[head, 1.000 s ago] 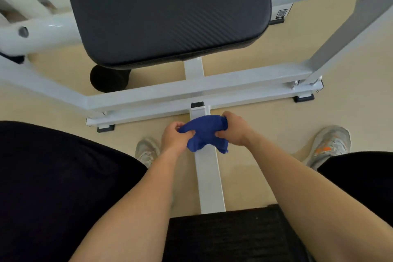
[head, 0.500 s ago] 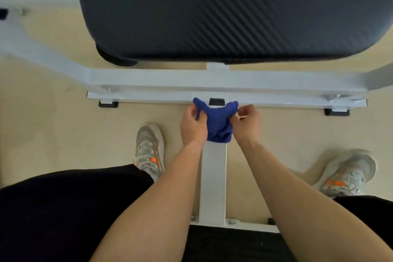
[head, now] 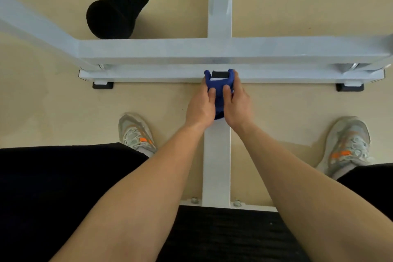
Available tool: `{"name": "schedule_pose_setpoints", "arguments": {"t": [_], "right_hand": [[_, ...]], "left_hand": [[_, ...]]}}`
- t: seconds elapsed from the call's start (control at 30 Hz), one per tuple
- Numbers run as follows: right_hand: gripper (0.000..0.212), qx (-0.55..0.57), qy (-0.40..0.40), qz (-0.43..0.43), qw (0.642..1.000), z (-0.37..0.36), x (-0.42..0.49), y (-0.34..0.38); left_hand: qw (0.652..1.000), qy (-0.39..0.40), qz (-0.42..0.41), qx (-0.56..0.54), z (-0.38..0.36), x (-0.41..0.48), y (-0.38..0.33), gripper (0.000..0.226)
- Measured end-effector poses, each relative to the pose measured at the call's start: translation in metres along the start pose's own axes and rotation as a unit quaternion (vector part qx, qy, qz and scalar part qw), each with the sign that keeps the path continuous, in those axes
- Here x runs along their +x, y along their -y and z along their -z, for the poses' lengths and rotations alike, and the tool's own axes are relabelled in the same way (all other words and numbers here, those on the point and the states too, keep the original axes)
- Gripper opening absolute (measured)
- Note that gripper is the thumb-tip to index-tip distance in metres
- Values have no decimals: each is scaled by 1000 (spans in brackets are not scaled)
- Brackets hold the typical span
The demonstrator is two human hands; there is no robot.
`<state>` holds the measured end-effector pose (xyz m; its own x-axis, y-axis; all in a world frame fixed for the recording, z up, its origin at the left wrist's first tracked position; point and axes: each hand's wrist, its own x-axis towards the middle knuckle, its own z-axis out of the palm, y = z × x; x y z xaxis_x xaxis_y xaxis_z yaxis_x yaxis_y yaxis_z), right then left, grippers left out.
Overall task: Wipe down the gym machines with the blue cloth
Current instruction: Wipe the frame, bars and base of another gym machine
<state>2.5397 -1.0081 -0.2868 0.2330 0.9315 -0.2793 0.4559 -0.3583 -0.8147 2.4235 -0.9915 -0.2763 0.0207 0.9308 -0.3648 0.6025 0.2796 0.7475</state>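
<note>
Frame centre: the left hand point(head: 200, 106) and right hand point(head: 236, 104) pinch the blue cloth point(head: 219, 89) around the white floor beam point(head: 216, 155), thumbs on top. A tight wrap and an even drag should serve best. The cloth is deep blue and bunched, its front edge touching the crossbar point(head: 148, 75).

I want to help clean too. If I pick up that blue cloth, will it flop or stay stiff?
Probably floppy: the small blue cloth drapes over the white metal bar and bunches under the left hand and right hand. Likely light, being thin and crumpled. It shouldn't roll.
</note>
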Motion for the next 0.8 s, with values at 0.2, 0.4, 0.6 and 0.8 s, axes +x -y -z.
{"name": "schedule_pose_setpoints", "arguments": {"t": [0.2, 0.4, 0.6, 0.8], "right_hand": [[21, -63, -19, 4, 998, -8, -7, -18], [25, -119, 2, -45, 992, 0, -24, -5], [15, -13, -37, -18, 999, 10, -6, 22], [21, 6, -34, -16, 999, 6, -3, 9]], "left_hand": [[995, -11, -31, 95, -4, -1, 16, 26], [995, 0, -1, 103, 3, -9, 7, 20], [998, -54, -14, 10, 9, 4, -15, 22], [997, -60, -28, 34, 5, 11, -3, 25]]}}
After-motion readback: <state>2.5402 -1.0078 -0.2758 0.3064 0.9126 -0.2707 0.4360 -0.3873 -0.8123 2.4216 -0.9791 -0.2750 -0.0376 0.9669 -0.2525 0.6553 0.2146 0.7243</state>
